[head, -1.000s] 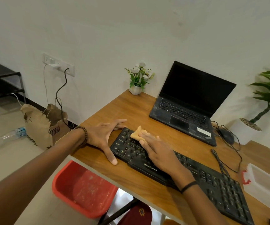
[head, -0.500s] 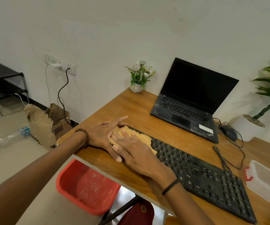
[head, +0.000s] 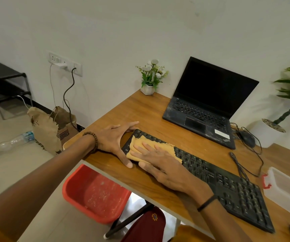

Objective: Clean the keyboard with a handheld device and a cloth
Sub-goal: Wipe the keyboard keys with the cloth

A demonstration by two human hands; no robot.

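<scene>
Keyboard (head: 215, 179) lies on the wooden desk (head: 151, 112), tan cloth (head: 140, 147) spread over its left end; right hand (head: 163, 165) presses flat on the cloth, fingers extended; left hand (head: 116, 138) splayed, bracing the keyboard's left edge.

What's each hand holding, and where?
Right hand presses the cloth flat onto the keyboard; left hand braces its left end.
</scene>
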